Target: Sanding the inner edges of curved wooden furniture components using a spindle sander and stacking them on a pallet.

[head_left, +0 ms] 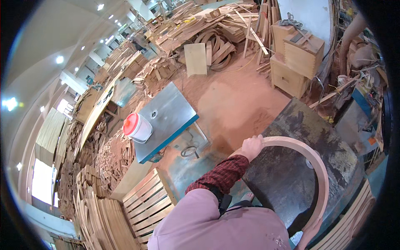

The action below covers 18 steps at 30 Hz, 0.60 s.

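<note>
A large curved wooden piece (321, 173), shaped like a wide half ring, spans the dark, stained metal tabletop (293, 129) in front of me. My left hand (252, 147) is closed round its upper left end, the arm in a dark red plaid sleeve reaching forward. Low in the view, my right hand (309, 236) grips its other end; the picture's rim cuts off part of that hand. Inside the curve, a small round pale disc (309, 163) lies in the tabletop, partly behind the wood.
On the left stands a grey metal machine table (173, 109) with a red-lidded white bucket (137, 127). Wooden slats (150, 202) and stacked boards (102, 218) lie nearer. Wooden boxes (293, 56) stand far right. Sawdust (233, 100) covers the floor; curved offcuts (218, 48) are piled behind.
</note>
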Each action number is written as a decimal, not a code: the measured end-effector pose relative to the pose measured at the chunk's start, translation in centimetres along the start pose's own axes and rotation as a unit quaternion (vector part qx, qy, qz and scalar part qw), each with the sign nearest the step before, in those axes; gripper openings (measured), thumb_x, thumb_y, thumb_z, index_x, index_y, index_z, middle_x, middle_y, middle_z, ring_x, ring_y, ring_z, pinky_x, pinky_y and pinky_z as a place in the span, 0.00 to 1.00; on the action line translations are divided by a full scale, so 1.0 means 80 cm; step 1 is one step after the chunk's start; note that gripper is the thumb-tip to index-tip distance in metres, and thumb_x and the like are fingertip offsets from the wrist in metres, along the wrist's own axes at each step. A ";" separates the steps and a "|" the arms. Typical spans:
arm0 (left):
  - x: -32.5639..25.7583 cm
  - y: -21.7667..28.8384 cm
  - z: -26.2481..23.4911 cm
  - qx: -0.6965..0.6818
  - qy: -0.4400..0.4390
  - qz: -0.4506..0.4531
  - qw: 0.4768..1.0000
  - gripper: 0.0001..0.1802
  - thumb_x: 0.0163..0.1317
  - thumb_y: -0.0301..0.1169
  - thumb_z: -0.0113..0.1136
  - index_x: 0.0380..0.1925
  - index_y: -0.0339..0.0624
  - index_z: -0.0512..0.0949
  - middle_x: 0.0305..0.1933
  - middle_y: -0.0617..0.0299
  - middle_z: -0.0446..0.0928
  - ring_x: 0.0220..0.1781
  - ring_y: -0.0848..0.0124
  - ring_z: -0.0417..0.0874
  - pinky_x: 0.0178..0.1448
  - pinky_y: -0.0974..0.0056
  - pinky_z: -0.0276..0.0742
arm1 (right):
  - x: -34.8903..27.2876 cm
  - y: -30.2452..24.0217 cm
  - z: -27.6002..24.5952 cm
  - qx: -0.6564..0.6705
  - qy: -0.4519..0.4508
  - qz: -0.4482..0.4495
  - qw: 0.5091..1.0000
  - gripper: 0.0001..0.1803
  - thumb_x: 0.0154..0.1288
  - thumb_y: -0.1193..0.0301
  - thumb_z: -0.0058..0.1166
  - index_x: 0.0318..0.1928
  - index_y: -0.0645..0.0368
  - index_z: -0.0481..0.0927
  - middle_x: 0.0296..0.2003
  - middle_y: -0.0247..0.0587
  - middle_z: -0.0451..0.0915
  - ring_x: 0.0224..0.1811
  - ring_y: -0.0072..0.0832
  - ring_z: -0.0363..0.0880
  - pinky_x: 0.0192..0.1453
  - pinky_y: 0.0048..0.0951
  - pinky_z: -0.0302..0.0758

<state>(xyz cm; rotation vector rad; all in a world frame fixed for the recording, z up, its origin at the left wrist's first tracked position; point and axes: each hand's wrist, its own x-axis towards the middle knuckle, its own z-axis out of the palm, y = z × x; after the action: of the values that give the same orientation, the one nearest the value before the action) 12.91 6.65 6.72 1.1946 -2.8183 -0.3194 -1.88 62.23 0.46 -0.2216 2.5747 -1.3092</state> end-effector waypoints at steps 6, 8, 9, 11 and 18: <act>-0.016 -0.017 -0.006 0.000 0.017 0.000 1.000 0.21 0.72 0.50 0.60 0.43 0.41 0.76 0.39 0.49 0.85 0.42 0.47 0.89 0.47 0.45 0.85 | 0.032 0.002 0.003 -0.021 -0.029 0.020 0.999 0.28 0.86 0.59 0.39 0.70 0.71 0.70 0.57 0.58 0.79 0.58 0.41 0.77 0.65 0.37 0.71; -0.018 -0.021 -0.008 0.000 0.006 -0.025 1.000 0.21 0.72 0.49 0.60 0.43 0.41 0.77 0.39 0.49 0.85 0.42 0.47 0.89 0.47 0.45 0.85 | 0.038 -0.006 0.009 -0.026 -0.016 -0.017 0.999 0.28 0.86 0.59 0.38 0.70 0.70 0.70 0.60 0.60 0.78 0.61 0.44 0.77 0.67 0.38 0.70; -0.020 -0.023 -0.010 -0.001 0.001 -0.038 0.999 0.20 0.72 0.49 0.60 0.43 0.41 0.77 0.39 0.49 0.85 0.42 0.47 0.89 0.47 0.45 0.85 | 0.040 -0.008 0.011 -0.028 -0.009 -0.036 0.999 0.28 0.86 0.59 0.38 0.71 0.70 0.70 0.61 0.60 0.78 0.63 0.45 0.77 0.69 0.38 0.69; -0.025 -0.032 -0.013 0.000 0.010 -0.042 0.999 0.21 0.72 0.49 0.60 0.42 0.41 0.77 0.39 0.48 0.85 0.42 0.47 0.89 0.47 0.44 0.85 | 0.062 0.022 0.020 -0.075 -0.006 -0.050 0.996 0.28 0.85 0.59 0.38 0.72 0.69 0.70 0.63 0.60 0.77 0.66 0.46 0.76 0.71 0.38 0.69; -0.034 -0.073 -0.010 0.023 0.045 -0.061 0.997 0.18 0.72 0.47 0.60 0.40 0.42 0.78 0.36 0.48 0.87 0.38 0.48 0.90 0.43 0.44 0.86 | 0.103 0.010 0.047 -0.065 -0.043 -0.017 0.997 0.27 0.84 0.61 0.39 0.73 0.65 0.70 0.65 0.58 0.77 0.68 0.48 0.76 0.72 0.39 0.68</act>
<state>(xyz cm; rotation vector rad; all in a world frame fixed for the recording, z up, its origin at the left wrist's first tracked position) 19.02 4.55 6.28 1.3568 -2.6973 -0.2033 -8.74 57.74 -3.52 -0.3401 2.5965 -1.1177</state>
